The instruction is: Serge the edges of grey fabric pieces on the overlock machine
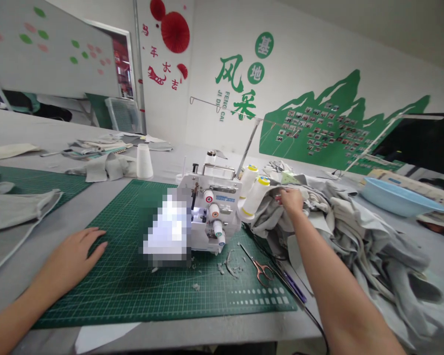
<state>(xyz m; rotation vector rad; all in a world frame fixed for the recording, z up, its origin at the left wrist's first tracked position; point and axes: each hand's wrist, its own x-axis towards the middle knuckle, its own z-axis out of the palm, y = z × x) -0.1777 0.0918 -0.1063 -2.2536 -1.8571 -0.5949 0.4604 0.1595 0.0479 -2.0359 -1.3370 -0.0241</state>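
My left hand (76,254) lies with its fingers stretched out over the left part of the green cutting mat (129,291), holding nothing. My right hand (291,201) reaches to the far side of a heap of grey fabric (355,231); its fingers are closed on a piece of the cloth, partly hidden behind the hand. Between the hands stands a white overlock sewing machine (227,190), its lamp lit and its left side blurred out. White thread cones (257,197) with yellow tops stand behind it, near my right hand.
Copper-handled scissors (261,268), a purple tool (295,286) and fabric scraps (231,266) lie right of the machine. A white cone (144,161) stands behind the mat. Grey cloth (18,209) lies at left, a blue basin (399,196) at right. A thread stand (248,148) rises behind the machine.
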